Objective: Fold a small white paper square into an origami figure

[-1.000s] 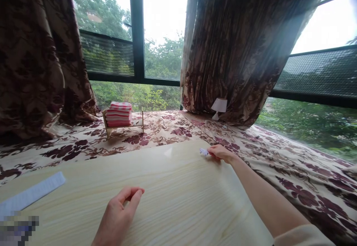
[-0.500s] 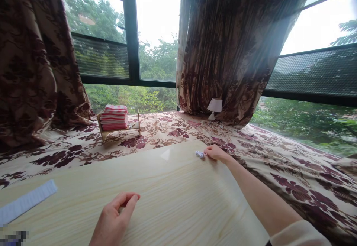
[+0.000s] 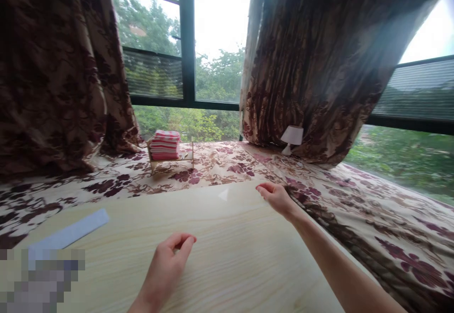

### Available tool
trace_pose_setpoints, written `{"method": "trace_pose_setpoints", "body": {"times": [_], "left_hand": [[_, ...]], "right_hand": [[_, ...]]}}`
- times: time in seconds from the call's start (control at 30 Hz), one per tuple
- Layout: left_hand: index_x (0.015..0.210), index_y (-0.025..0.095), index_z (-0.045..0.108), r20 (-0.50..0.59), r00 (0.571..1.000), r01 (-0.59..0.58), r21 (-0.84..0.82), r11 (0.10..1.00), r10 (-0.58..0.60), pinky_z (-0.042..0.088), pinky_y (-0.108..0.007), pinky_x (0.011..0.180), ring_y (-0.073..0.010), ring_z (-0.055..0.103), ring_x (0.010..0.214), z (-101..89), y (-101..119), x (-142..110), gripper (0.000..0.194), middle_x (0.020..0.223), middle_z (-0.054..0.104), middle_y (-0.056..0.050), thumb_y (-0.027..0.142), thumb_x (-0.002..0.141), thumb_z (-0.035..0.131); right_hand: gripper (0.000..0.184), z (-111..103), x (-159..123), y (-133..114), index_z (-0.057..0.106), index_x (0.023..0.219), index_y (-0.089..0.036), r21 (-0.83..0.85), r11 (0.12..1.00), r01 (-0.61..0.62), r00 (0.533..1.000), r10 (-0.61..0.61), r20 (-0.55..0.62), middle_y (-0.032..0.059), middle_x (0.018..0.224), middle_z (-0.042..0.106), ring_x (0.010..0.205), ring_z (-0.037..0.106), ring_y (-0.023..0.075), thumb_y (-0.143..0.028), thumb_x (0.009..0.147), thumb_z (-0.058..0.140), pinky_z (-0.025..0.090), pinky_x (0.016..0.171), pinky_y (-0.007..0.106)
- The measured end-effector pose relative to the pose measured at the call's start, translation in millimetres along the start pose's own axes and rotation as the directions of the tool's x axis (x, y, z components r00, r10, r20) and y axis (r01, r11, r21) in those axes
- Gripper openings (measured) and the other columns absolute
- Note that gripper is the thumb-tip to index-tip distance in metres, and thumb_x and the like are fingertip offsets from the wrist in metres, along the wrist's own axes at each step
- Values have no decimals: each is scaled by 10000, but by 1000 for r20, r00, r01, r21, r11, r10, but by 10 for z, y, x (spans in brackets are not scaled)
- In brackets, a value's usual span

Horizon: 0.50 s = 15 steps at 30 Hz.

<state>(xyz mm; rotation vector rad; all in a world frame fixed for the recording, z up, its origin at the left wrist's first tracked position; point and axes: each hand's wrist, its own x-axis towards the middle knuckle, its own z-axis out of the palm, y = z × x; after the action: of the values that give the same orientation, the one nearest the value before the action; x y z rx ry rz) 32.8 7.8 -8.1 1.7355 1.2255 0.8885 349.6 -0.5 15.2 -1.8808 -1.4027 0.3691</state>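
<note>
My left hand point(image 3: 169, 261) hovers over the near middle of the pale wood-grain tabletop point(image 3: 241, 242), thumb and index fingertip closed together. Nothing shows between those fingers. At the far right corner of the tabletop, my right hand point(image 3: 279, 199) has its fingers pinched together. Whatever it holds, if anything, is hidden; the small crumpled white piece is out of sight. A small pale triangle point(image 3: 223, 194), reflection or paper, shows left of my right hand. On the left of the tabletop lies a white strip point(image 3: 76, 228), possibly folded paper, its near end hidden by a blurred patch.
Past the tabletop, a floral cloth point(image 3: 213, 166) covers the surface up to the windows. On it stand a small wooden rack point(image 3: 187, 158) carrying folded pink-and-white striped cloths point(image 3: 165, 145) and a white lamp point(image 3: 292, 135). Patterned curtains point(image 3: 301, 57) hang on both sides.
The crumpled white piece at my right fingertips is no longer visible. My right hand stays near the far corner. The view swung slightly right, then back left; my left hand keeps its pinch.
</note>
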Motion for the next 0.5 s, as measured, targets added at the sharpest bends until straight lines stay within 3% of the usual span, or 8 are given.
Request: {"method": "trace_pose_setpoints", "body": {"times": [0.13,0.23,0.37,0.5], "left_hand": [[800,111,699,-11,999,30,4,1000,-30,454,-256,616,-165,592,654,-92,203,0,355,633,653,-43,350,799,435],[891,105,695,-74,996,51,117,992,-43,462,-240,608,-158,609,687,-406,179,111,327,716,685,-56,325,802,469],[927,111,671,-161,985,110,377,920,-52,480,-274,732,-186,613,838,-1287,-75,221,233,893,690,-76,231,804,515],[1008,136,621,-199,974,213,639,739,-109,469,-384,856,-222,571,981,-2200,-385,329,222,1099,604,-104,268,839,563]], "right_hand": [[265,683,-367,-543,651,860,-164,158,971,179,963,-206,175,39,737,667,681,592,180,-371,832,489,436,596,258],[243,1080,-595,-680,658,812,-191,184,942,281,903,-324,282,42,754,687,672,599,186,-367,814,490,436,607,267],[276,1291,-699,-590,666,828,-214,138,929,343,886,-369,280,56,807,704,721,628,211,-392,826,455,471,661,286],[253,1304,-711,-526,662,806,-248,89,919,384,875,-393,282,38,840,705,755,644,217,-412,821,470,489,680,283]]}}
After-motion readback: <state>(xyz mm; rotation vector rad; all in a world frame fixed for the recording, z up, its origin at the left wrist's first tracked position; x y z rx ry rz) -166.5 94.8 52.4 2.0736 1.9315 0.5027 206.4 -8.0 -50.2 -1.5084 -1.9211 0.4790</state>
